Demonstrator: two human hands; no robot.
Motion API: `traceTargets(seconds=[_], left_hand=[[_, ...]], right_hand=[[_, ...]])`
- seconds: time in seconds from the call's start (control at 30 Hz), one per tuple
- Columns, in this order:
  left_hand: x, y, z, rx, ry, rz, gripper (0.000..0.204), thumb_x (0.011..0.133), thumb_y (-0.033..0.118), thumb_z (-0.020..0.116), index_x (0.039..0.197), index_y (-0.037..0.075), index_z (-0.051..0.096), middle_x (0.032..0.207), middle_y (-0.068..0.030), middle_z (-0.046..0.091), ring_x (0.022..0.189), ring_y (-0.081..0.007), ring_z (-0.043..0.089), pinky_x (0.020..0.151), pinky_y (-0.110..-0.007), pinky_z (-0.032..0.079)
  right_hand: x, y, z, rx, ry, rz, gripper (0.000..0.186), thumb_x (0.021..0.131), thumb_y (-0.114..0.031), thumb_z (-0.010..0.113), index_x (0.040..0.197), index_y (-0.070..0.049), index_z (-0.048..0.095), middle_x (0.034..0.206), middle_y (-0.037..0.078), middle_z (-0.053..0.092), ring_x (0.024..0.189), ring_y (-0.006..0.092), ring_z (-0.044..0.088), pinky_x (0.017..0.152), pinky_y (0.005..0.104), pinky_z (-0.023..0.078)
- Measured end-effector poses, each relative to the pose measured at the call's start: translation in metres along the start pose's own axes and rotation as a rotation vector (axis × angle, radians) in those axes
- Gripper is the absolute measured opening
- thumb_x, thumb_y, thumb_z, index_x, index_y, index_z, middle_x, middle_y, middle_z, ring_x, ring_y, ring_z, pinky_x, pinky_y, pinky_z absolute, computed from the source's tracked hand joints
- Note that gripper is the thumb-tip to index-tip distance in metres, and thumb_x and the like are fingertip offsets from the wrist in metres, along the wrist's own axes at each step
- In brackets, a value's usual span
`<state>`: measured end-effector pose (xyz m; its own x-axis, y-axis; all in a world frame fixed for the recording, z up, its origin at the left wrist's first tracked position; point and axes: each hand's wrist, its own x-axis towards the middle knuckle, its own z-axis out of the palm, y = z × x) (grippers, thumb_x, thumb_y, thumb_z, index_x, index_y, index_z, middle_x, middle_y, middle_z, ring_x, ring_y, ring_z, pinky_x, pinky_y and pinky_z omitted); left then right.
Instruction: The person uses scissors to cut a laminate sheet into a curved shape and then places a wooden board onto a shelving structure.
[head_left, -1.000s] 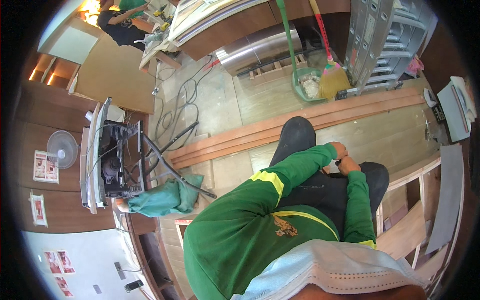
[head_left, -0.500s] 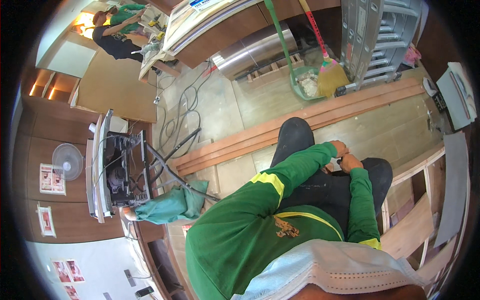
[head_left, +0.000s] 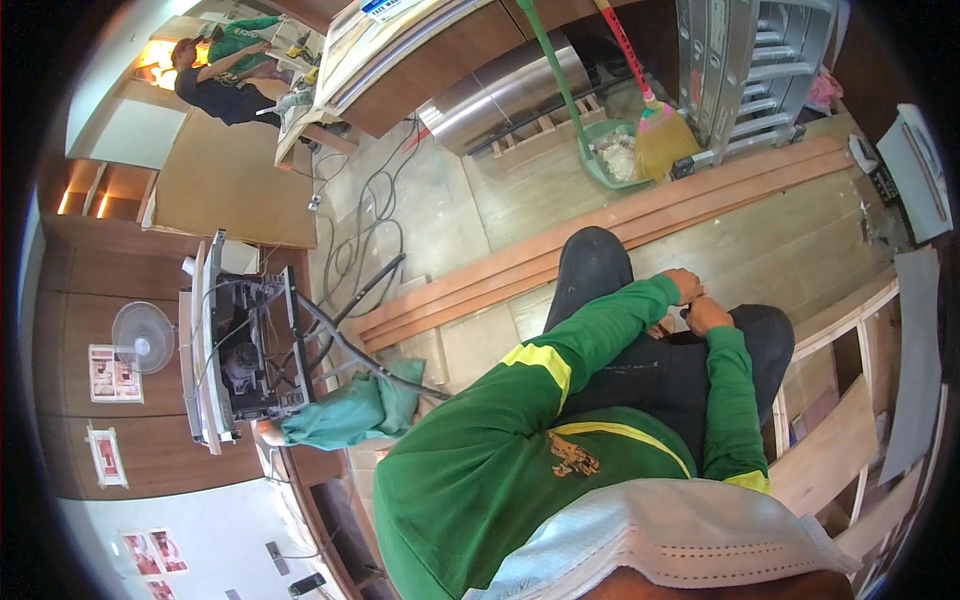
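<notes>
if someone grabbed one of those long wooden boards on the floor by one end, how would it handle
The long wooden boards look thin and very long, so one would probably sag and swing awkwardly if lifted by one end. Flat-sided, it should slide rather than roll. Likely fairly light for its length.

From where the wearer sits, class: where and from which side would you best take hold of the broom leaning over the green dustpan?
Grip the broom on its long red handle, above the yellowish bristles, coming from the open floor side. The bristles rest low beside the green dustpan and the metal ladder crowds its far side; the handle leans free and slim enough, probably, for one hand.
</notes>
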<state>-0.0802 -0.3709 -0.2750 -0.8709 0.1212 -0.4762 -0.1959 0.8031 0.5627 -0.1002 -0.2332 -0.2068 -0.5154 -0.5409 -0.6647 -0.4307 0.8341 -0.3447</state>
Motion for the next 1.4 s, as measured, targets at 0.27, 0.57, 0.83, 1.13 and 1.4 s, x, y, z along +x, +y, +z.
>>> traceTargets(seconds=[0.27, 0.57, 0.83, 1.13, 1.4], left_hand=[[-0.003, 0.000, -0.002, -0.012, 0.027, 0.005, 0.051, 0.097, 0.047, 0.044, 0.104, 0.005, 0.072, 0.108, -0.0222, 0.069, 0.101, -0.0409, 0.064, 0.090, -0.050, 0.049], [0.000, -0.006, 0.003, 0.067, 0.041, 0.066, 0.049, 0.098, 0.045, 0.044, 0.105, 0.004, 0.070, 0.105, -0.0218, 0.069, 0.098, -0.0407, 0.065, 0.089, -0.050, 0.050], [-0.031, 0.030, -0.038, 0.075, 0.205, 0.151, 0.042, 0.096, 0.041, 0.053, 0.113, 0.005, 0.067, 0.113, -0.0192, 0.067, 0.103, -0.0377, 0.063, 0.091, -0.047, 0.050], [-0.360, -0.143, -0.035, -0.508, 1.138, -0.361, 0.039, 0.099, 0.028, 0.057, 0.129, 0.003, 0.058, 0.123, -0.0171, 0.061, 0.108, -0.0262, 0.062, 0.093, -0.034, 0.048], [-0.622, -0.188, 0.244, -0.308, 0.401, -1.552, 0.083, 0.093, 0.066, 0.039, 0.143, 0.000, 0.043, 0.139, -0.0261, 0.051, 0.128, -0.0425, 0.049, 0.108, -0.051, 0.037]], right_hand=[[0.000, -0.001, 0.000, 0.002, 0.011, -0.009, 0.035, 0.088, -0.026, 0.062, 0.108, 0.002, 0.068, 0.112, 0.025, 0.067, 0.102, 0.0403, 0.065, 0.089, 0.0471, 0.052], [0.012, 0.004, 0.010, 0.001, -0.014, -0.033, 0.034, 0.088, -0.025, 0.063, 0.109, 0.002, 0.069, 0.114, 0.025, 0.066, 0.103, 0.0407, 0.065, 0.089, 0.0471, 0.052], [0.016, 0.017, 0.006, -0.018, -0.004, -0.081, 0.040, 0.092, -0.028, 0.060, 0.119, 0.002, 0.063, 0.112, 0.027, 0.066, 0.103, 0.0412, 0.064, 0.089, 0.0486, 0.049], [0.001, -0.001, -0.006, 0.033, 0.053, -0.167, 0.037, 0.095, -0.029, 0.057, 0.109, 0.005, 0.061, 0.103, 0.029, 0.066, 0.099, 0.0450, 0.062, 0.087, 0.0499, 0.048], [-0.008, -0.006, -0.013, 0.085, 0.060, -0.167, 0.035, 0.097, -0.029, 0.054, 0.109, 0.004, 0.060, 0.103, 0.029, 0.065, 0.099, 0.0455, 0.062, 0.087, 0.0503, 0.047]])
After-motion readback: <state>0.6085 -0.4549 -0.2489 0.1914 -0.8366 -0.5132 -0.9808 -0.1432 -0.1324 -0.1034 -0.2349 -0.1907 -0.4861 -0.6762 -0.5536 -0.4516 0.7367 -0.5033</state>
